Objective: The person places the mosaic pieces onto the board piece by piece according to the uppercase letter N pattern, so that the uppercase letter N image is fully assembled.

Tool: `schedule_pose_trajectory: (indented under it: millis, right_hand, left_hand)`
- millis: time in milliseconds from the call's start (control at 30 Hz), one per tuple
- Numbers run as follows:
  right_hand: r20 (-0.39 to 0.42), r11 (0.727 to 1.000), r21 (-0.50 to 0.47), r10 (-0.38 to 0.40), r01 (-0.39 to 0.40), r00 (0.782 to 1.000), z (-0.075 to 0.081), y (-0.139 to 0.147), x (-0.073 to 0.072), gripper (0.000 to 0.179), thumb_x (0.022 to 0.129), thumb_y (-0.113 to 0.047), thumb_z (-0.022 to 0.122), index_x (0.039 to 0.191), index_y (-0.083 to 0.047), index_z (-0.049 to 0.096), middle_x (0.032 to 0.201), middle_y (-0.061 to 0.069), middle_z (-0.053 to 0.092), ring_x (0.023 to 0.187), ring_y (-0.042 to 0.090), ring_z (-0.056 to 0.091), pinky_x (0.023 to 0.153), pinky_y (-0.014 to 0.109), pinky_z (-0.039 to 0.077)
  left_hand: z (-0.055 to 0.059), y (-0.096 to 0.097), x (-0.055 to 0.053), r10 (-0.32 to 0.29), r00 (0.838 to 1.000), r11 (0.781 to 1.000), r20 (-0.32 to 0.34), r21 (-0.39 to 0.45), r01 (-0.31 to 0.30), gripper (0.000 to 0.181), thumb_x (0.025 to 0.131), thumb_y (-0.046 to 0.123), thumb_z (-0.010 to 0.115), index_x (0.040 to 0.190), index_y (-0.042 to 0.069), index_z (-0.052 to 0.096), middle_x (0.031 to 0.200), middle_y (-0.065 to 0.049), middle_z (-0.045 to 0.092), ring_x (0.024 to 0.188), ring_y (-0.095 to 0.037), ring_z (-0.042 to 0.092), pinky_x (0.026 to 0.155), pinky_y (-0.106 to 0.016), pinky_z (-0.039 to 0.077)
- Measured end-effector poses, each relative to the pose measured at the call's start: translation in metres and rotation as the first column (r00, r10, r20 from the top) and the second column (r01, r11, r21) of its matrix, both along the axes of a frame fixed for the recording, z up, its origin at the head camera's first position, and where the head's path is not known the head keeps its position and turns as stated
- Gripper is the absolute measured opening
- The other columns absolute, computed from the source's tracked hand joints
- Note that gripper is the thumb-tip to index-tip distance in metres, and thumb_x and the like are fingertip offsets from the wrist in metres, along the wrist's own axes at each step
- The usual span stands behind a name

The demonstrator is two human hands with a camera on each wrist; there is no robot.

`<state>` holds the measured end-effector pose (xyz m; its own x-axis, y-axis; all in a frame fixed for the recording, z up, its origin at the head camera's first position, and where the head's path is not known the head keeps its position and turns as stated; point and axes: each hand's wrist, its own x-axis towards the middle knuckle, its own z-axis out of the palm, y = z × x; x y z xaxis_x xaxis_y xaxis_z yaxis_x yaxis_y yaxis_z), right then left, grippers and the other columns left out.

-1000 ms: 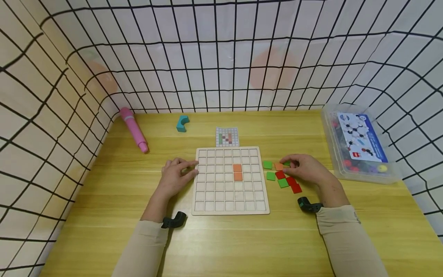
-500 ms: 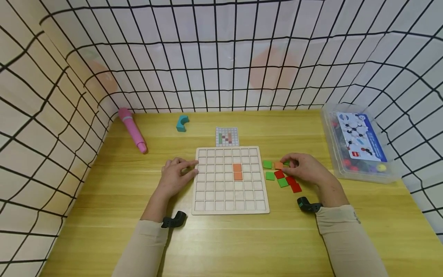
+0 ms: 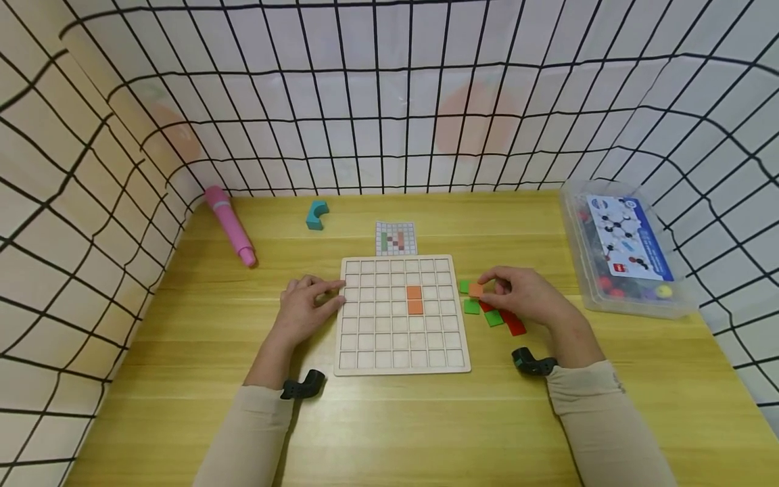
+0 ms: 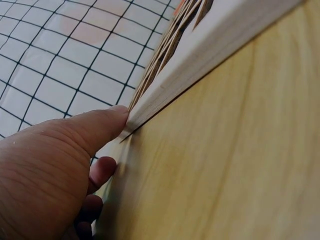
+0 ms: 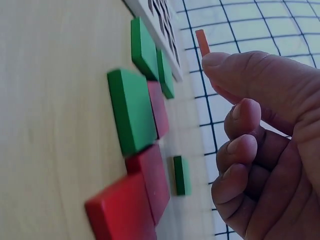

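Note:
Between thumb and forefinger my right hand point(image 3: 525, 296) pinches an orange square tile point(image 5: 202, 42), lifted off the table in the right wrist view. Below it lie several loose tiles, among them a green tile point(image 5: 132, 112) and a red tile point(image 5: 122, 207). To their left is a pale wooden grid board point(image 3: 398, 345) with two orange tiles point(image 3: 414, 299) set in neighbouring cells of one column. At the board's left edge rests my left hand point(image 3: 306, 310); its thumb tip point(image 4: 119, 111) touches the side, and it holds nothing.
Behind the board lies a small printed grid card point(image 3: 396, 238) with coloured squares. A teal arch block point(image 3: 316, 215) and a pink microphone-shaped object point(image 3: 231, 226) lie at the back left. A clear plastic box point(image 3: 629, 250) stands at the right, near the black mesh point(image 3: 389, 122).
My right hand has lifted the orange tile from the pile and moved it slightly left toward the board. The left hand stays at the board's edge.

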<state>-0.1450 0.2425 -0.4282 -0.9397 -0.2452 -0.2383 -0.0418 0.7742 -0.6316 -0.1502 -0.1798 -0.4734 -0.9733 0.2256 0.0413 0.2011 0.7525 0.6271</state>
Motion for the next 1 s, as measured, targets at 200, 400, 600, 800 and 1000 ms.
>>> schedule_pose_trajectory:
  millis: [200, 400, 600, 800, 1000]
  right_hand:
    - [-0.03, 0.997, -0.044, 0.065, -0.066, 0.997, 0.0, -0.013, 0.006, 0.024, 0.095, -0.023, 0.073, 0.116, -0.011, 0.071, 0.079, 0.002, 0.055, 0.066, 0.015, 0.048, 0.063, 0.028, 0.042]
    - [-0.035, 0.989, -0.033, 0.145, -0.146, 0.989, 0.005, -0.036, 0.014, 0.021, 0.094, -0.023, 0.075, 0.112, -0.014, 0.071, 0.075, -0.001, 0.054, 0.06, 0.013, 0.045, 0.058, 0.027, 0.04]
    - [-0.028, 0.974, -0.018, 0.223, -0.224, 0.974, 0.006, -0.057, 0.018, 0.018, 0.093, -0.018, 0.074, 0.11, -0.012, 0.072, 0.073, -0.003, 0.053, 0.064, 0.012, 0.045, 0.061, 0.025, 0.038]
    - [-0.035, 0.966, 0.032, 0.256, -0.255, 0.966, 0.005, -0.07, 0.021, 0.016, 0.092, -0.02, 0.076, 0.107, -0.016, 0.072, 0.073, -0.007, 0.055, 0.067, 0.01, 0.048, 0.064, 0.025, 0.04]
    - [-0.023, 0.961, 0.037, 0.274, -0.273, 0.961, 0.0, -0.083, 0.023, 0.016, 0.091, -0.023, 0.077, 0.104, -0.018, 0.07, 0.075, -0.009, 0.057, 0.07, 0.01, 0.051, 0.065, 0.025, 0.043]
  left_hand:
    - [-0.001, 0.0, 0.002, 0.002, 1.0, 1.0, -0.002, -0.001, -0.002, 0.037, 0.096, 0.04, 0.07, 0.131, 0.026, 0.071, 0.118, -0.007, 0.064, 0.103, -0.027, 0.044, 0.091, -0.045, 0.026]
    - [-0.002, -0.001, 0.005, 0.012, 1.0, 1.0, -0.006, -0.002, -0.012, 0.037, 0.096, 0.038, 0.071, 0.131, 0.026, 0.071, 0.116, -0.007, 0.063, 0.101, -0.026, 0.044, 0.09, -0.045, 0.026]
    - [-0.001, -0.001, 0.005, 0.005, 1.0, 1.0, -0.018, 0.015, -0.005, 0.036, 0.096, 0.038, 0.071, 0.13, 0.025, 0.072, 0.114, -0.007, 0.063, 0.099, -0.026, 0.044, 0.09, -0.044, 0.025]
    - [-0.001, 0.001, 0.003, 0.003, 1.0, 1.0, -0.018, 0.015, -0.003, 0.036, 0.096, 0.038, 0.071, 0.13, 0.025, 0.072, 0.114, -0.007, 0.064, 0.101, -0.026, 0.044, 0.089, -0.044, 0.025]
    - [-0.001, 0.001, 0.002, 0.008, 1.0, 1.0, -0.013, 0.006, -0.008, 0.036, 0.096, 0.038, 0.071, 0.13, 0.026, 0.072, 0.113, -0.006, 0.063, 0.1, -0.026, 0.044, 0.091, -0.046, 0.026]
